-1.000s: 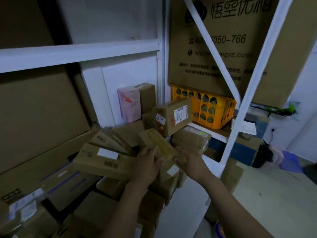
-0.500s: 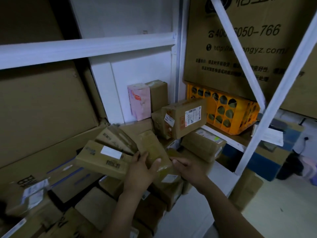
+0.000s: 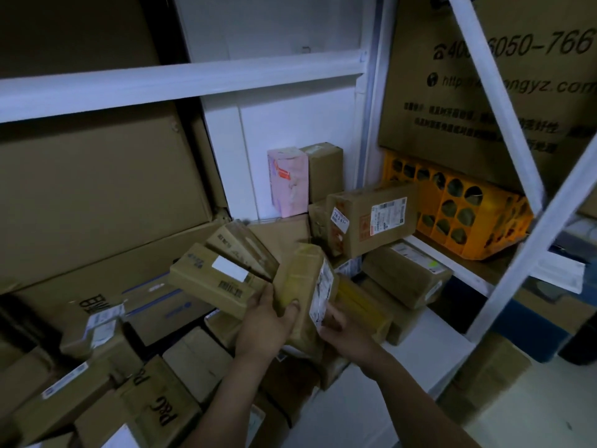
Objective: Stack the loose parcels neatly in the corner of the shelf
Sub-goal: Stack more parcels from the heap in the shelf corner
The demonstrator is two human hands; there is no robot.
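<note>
A long brown taped parcel (image 3: 302, 282) with a white label on its right face is tilted up on its side over the pile. My left hand (image 3: 266, 324) grips its left side and my right hand (image 3: 344, 331) holds its lower right edge. Loose brown parcels lie around it: a flat one with a white sticker (image 3: 213, 282) to the left, a labelled box (image 3: 371, 218) leaning behind, another (image 3: 407, 273) at the right. In the shelf corner stand a pink box (image 3: 287, 182) and a brown box (image 3: 326, 169).
Big cardboard cartons (image 3: 97, 182) fill the left of the shelf, with several more parcels (image 3: 155, 405) in front. An orange crate (image 3: 458, 211) sits on the neighbouring shelf. White shelf beams (image 3: 181, 82) and a diagonal brace (image 3: 494, 92) frame the bay. White shelf surface (image 3: 420, 344) shows at the right.
The long parcel has been turned from lying flat to standing on its side, label now facing right. Both hands have shifted with it; the camera moved closer.
</note>
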